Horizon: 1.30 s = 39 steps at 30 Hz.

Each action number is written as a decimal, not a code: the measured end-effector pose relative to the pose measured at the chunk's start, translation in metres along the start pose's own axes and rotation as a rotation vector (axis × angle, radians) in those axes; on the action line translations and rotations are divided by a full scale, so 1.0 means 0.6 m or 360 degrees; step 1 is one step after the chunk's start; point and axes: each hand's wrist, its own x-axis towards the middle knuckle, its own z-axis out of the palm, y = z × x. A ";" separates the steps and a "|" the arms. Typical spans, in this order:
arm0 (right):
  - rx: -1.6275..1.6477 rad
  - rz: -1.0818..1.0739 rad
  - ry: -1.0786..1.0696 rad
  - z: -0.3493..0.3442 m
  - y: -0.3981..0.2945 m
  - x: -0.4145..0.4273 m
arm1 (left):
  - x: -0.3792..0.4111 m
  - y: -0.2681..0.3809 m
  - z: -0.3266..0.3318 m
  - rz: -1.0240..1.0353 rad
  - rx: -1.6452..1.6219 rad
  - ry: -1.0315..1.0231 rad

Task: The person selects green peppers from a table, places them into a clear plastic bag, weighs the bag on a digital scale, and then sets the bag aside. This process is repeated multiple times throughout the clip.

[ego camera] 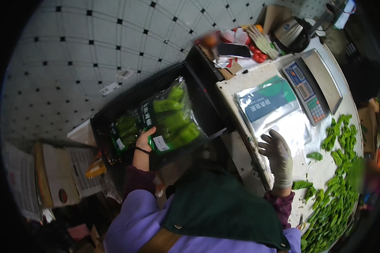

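My bare left hand (145,139) grips the edge of a clear plastic bag of green peppers (174,121), thumb on top. That bag lies in a black plastic crate (205,104), against another packed bag of peppers (125,126). A white label sits on each bag's lower part. Over the table's near edge hovers my right hand (277,150), in a pale knit glove, fingers spread and nothing in them. Under and beyond it lies a stack of flat printed plastic bags (267,104); I cannot tell whether the glove touches it.
Beyond the bags stands a digital scale (310,88) with a metal pan. Loose green peppers (329,208) cover the table's right part. A kettle (291,33), a smartphone (233,50) and cherry tomatoes (256,54) are at the back. Cardboard boxes (57,177) lie at left.
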 end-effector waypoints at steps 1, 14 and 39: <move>0.0089 -0.0026 0.0093 -0.031 0.004 -0.019 | 0.024 -0.004 -0.013 -0.0045 0.0081 0.0268; -0.0194 -0.0199 0.1899 -0.155 0.072 -0.323 | 0.228 -0.140 -0.070 -0.0650 0.3144 -0.0334; -0.2455 0.0779 0.1048 -0.460 0.024 -0.525 | -0.070 -0.707 0.708 0.1085 0.3158 -0.2161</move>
